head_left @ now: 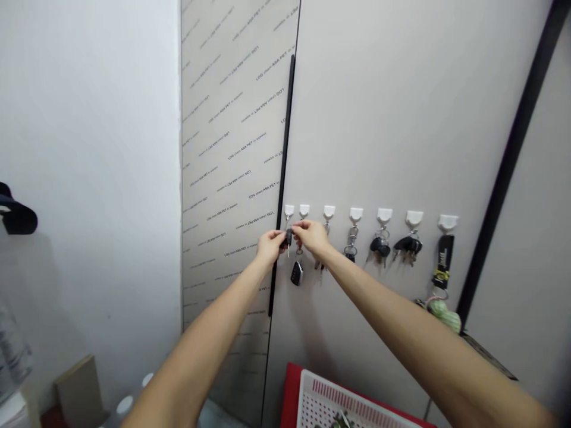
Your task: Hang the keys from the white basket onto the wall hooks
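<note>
A row of several white hooks runs across a grey cabinet door (pixel 401 119). My left hand (pixel 270 245) and my right hand (pixel 312 236) meet just below the leftmost hook (pixel 289 210), both pinched on a small dark key set (pixel 289 238). Below my hands a black car key fob (pixel 297 273) hangs from the second hook (pixel 304 209). More key bunches hang to the right: a ring set (pixel 351 245), two black fob bunches (pixel 380 245) (pixel 408 245), and a black strap keychain (pixel 444 258) with a green ball (pixel 444 314).
A long black handle (pixel 282 178) runs down the door edge, beside a panel covered in printed protective film (pixel 232 148). Below stands a white perforated basket (pixel 339 404) on something red. A white wall (pixel 89 178) is at the left, with a dark cap (pixel 15 214).
</note>
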`<action>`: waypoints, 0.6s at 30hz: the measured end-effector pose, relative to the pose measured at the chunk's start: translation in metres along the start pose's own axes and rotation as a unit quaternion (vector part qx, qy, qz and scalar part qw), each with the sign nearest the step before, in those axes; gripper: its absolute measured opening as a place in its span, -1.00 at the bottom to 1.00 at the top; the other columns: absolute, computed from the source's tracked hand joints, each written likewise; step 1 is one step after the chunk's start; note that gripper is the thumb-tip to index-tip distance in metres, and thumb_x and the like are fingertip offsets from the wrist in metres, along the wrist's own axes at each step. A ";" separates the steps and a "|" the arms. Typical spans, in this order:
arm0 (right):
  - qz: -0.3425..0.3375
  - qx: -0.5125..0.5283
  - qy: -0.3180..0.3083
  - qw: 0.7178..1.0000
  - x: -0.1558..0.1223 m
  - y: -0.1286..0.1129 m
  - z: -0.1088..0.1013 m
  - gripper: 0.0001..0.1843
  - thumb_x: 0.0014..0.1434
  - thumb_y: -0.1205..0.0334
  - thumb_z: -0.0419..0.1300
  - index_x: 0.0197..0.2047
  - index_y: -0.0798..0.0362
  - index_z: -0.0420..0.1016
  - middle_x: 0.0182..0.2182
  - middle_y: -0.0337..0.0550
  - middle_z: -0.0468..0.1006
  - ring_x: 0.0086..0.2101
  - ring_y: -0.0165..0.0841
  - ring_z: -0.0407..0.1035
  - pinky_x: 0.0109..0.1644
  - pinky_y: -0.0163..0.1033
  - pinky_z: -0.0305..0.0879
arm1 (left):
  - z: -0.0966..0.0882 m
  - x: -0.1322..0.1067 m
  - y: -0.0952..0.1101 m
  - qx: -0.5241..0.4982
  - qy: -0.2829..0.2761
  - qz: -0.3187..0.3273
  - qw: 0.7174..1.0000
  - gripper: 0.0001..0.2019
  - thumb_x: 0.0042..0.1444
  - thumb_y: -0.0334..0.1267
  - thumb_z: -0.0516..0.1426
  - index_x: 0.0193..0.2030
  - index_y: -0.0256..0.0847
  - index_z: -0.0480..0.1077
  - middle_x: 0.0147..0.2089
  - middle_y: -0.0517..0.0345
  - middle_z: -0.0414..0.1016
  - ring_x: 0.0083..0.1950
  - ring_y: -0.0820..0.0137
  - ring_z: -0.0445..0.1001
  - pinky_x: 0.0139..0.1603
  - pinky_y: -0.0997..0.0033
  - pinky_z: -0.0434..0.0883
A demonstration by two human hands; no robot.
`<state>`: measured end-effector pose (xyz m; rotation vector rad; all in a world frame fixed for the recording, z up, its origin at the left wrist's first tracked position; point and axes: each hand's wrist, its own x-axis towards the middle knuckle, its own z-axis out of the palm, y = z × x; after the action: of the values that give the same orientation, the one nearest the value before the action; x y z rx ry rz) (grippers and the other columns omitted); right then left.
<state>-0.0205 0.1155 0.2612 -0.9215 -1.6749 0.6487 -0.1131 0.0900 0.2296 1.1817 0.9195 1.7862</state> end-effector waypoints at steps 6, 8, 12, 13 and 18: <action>-0.046 -0.172 0.062 0.982 0.039 -0.011 0.006 -0.82 -0.16 0.32 -0.01 -0.46 0.14 0.37 -0.58 -0.20 0.42 -0.59 -0.51 0.28 -0.46 -0.41 0.19 | 0.009 0.037 0.013 0.062 0.048 0.020 0.997 -0.94 -0.17 -0.35 0.00 -0.55 -0.30 0.23 -0.67 0.28 0.21 -0.69 0.64 0.20 -0.66 0.63 0.15; -0.051 -0.248 0.068 0.965 0.044 -0.013 0.007 -0.79 -0.15 0.33 -0.03 -0.45 0.13 0.40 -0.56 -0.18 0.44 -0.53 -0.47 0.30 -0.42 -0.40 0.18 | 0.010 0.043 0.010 0.086 0.060 0.013 0.994 -0.94 -0.17 -0.34 0.00 -0.53 -0.29 0.24 -0.65 0.27 0.22 -0.68 0.64 0.21 -0.65 0.63 0.17; -0.055 -0.368 0.038 0.927 0.043 -0.017 0.011 -0.77 -0.17 0.40 -0.04 -0.46 0.16 0.42 -0.56 -0.09 0.45 -0.49 -0.39 0.32 -0.40 -0.36 0.17 | 0.008 0.046 -0.001 0.120 0.062 -0.027 0.990 -0.91 -0.14 -0.35 -0.02 -0.46 -0.30 0.24 -0.64 0.25 0.23 -0.68 0.63 0.22 -0.65 0.62 0.17; -0.055 -0.377 0.030 0.924 0.041 -0.017 0.011 -0.76 -0.18 0.42 -0.04 -0.46 0.17 0.43 -0.57 -0.08 0.45 -0.49 -0.38 0.32 -0.40 -0.36 0.16 | 0.006 0.045 -0.005 0.124 0.061 -0.035 0.990 -0.90 -0.14 -0.36 -0.03 -0.44 -0.30 0.24 -0.64 0.24 0.23 -0.68 0.62 0.22 -0.65 0.62 0.17; -0.086 -0.334 0.024 0.938 0.014 -0.005 0.000 -0.72 -0.12 0.38 -0.07 -0.37 0.15 0.40 -0.58 -0.15 0.45 -0.50 -0.45 0.31 -0.38 -0.40 0.15 | -0.011 0.028 -0.024 0.151 0.071 -0.067 0.984 -0.84 -0.19 -0.40 0.01 -0.36 -0.31 0.22 -0.62 0.23 0.26 -0.65 0.61 0.23 -0.62 0.61 0.16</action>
<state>-0.0237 0.1246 0.2732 -1.2253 -1.9388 -0.0857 -0.1259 0.1237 0.2154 1.1556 1.3592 1.6784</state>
